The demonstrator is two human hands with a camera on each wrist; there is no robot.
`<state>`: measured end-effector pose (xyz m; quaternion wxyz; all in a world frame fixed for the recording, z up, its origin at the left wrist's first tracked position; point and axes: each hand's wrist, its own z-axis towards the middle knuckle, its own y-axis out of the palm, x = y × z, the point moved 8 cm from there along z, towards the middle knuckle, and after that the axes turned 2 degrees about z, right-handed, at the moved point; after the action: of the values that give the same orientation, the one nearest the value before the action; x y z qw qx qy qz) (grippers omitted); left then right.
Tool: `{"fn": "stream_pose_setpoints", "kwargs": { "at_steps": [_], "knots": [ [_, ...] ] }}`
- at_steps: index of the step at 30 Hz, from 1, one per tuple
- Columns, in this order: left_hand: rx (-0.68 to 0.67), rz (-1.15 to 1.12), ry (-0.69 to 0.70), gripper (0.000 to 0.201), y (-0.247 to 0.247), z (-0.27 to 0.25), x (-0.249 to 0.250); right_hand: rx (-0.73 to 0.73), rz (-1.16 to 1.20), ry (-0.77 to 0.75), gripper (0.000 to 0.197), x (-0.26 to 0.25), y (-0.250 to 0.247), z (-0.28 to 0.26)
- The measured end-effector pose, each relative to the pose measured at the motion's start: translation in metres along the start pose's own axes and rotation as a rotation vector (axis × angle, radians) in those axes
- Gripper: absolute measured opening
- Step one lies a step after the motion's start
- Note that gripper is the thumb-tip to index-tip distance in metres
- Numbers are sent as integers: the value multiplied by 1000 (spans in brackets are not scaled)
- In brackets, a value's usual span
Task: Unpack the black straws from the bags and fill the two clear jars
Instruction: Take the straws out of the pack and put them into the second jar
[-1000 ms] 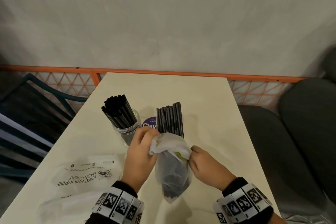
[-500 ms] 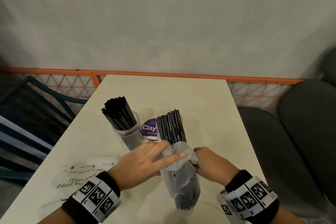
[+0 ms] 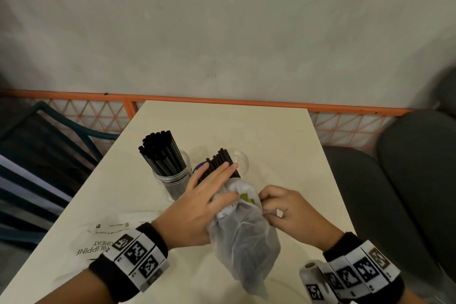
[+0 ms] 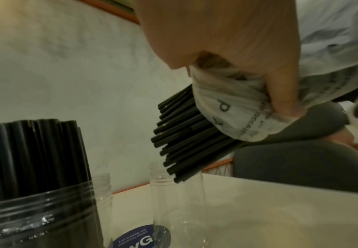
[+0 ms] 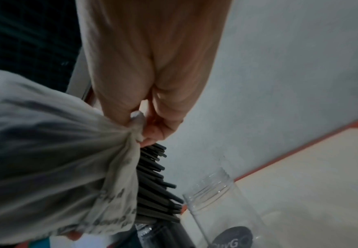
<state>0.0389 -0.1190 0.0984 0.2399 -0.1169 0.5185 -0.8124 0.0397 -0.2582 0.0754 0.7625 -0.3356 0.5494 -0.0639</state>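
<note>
Risk first: the bundle of straws [image 3: 220,164] half out of the bag [image 3: 243,237] is tilted toward the empty jar [image 4: 177,206], its ends over the rim but not inside; if I tip further before they line up, I judge some will catch the rim, tip the light jar or spill onto the table [image 3: 246,128]. The bag is thin and slippery, so it may slide along with the straws. My left hand [image 3: 197,207] lies on top, fingers straight over the straws, thumb hooked into the bunched bag mouth. My right hand [image 3: 287,208] pinches a fold of the bag, fingers curled together. The full jar [image 3: 172,177] stands just left of the empty one. Surroundings: pale wall, orange rail, grey seat, cream table, spent bag [image 3: 103,237], purple sticker between the jars.
</note>
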Motion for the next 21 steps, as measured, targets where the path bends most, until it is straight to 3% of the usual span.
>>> {"fn": "stream_pose_setpoints", "kwargs": {
  "at_steps": [3,7,9,13,16,21],
  "knots": [
    [3,-150,-6,70,-2,4,-7,82,105,-19,12,-3,-6,4],
    [98,-105,20,62,-15,11,-9,137,245,29,31,6,-3,8],
    [153,-83,30,57,-22,14,-8,146,393,34,20,6,3,9],
    [221,-34,30,52,-28,14,-9,142,649,-14,66,-11,5,13],
    [271,-39,8,45,-32,12,-12,113,644,-54,58,-22,7,17],
    [374,-77,-57,38,-35,19,-14,226,707,-63,45,-31,-4,24]
  ]
}}
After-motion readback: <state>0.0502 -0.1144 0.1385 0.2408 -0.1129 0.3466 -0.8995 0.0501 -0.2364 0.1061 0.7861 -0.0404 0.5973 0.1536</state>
